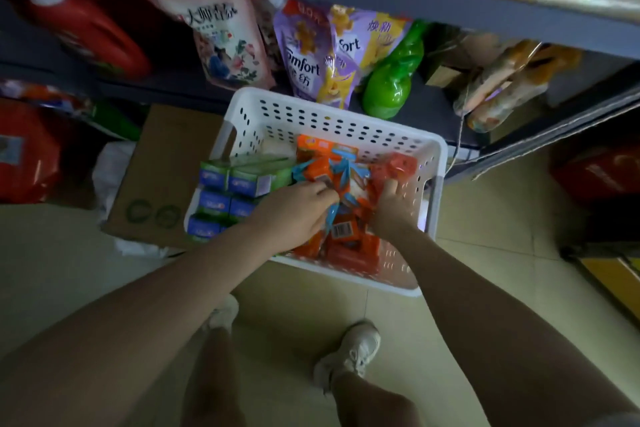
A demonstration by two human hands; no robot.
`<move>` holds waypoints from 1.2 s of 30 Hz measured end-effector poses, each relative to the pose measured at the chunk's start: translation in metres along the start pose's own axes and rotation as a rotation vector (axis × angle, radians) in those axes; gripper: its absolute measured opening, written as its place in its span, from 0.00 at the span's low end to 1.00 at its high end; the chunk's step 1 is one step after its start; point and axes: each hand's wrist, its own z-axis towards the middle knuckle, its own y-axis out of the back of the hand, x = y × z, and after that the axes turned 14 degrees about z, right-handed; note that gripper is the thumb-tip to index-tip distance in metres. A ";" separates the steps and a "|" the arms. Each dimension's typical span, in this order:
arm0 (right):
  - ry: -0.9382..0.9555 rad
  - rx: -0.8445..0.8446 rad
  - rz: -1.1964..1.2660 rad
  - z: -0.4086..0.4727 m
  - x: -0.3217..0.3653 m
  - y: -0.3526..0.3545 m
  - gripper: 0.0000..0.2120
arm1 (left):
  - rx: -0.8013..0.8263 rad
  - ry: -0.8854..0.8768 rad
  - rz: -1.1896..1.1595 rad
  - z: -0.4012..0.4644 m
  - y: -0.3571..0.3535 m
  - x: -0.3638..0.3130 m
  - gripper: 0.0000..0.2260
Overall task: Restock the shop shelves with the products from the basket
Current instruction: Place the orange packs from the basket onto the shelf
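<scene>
Left hand point(294, 211) fingers pinch an orange pack point(334, 180); right hand point(393, 206) fingers, spread, steady neighbouring packs in the basket point(434, 184) for lifting.

The basket point(332, 121) stands on the floor before the shelf point(433, 104). Packets point(346, 239) fill its middle, boxes point(221, 198) its left; a carton point(162, 170) lies left of it.

White perforated basket point(332, 121) on the floor holds orange packets point(349, 239) and seemingly blue-green boxes point(225, 194).
</scene>
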 end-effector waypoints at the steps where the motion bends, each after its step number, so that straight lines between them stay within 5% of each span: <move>1: -0.009 -0.021 0.051 0.002 -0.001 -0.001 0.26 | 0.039 -0.027 -0.020 0.004 -0.003 -0.003 0.13; 5: -0.076 -0.024 0.134 0.009 0.003 0.012 0.40 | 0.274 -0.125 -0.007 0.024 -0.026 -0.017 0.10; 9: -0.087 -0.033 0.250 0.018 0.013 0.029 0.38 | 0.484 -0.139 -0.050 0.049 -0.061 -0.025 0.09; 13: -0.082 0.034 0.128 0.028 0.013 0.031 0.37 | 0.440 -0.130 -0.042 0.065 -0.068 -0.030 0.08; 19: 0.210 0.170 -0.222 0.022 0.011 0.032 0.27 | 0.499 -0.236 0.114 0.055 -0.076 -0.039 0.12; 23: 0.223 0.283 -0.187 0.007 0.014 0.043 0.28 | 0.505 -0.208 0.101 0.052 -0.078 -0.037 0.12; 25: 0.254 0.255 0.012 -0.003 0.018 0.058 0.26 | 0.505 -0.197 0.094 0.049 -0.078 -0.038 0.12; 31: -0.093 0.318 1.389 -0.032 0.003 0.088 0.20 | 0.583 -0.087 -0.027 0.049 -0.077 -0.037 0.13; 36: -0.261 0.392 1.742 -0.047 -0.003 0.089 0.29 | 0.552 -0.051 -0.175 0.041 -0.072 -0.039 0.17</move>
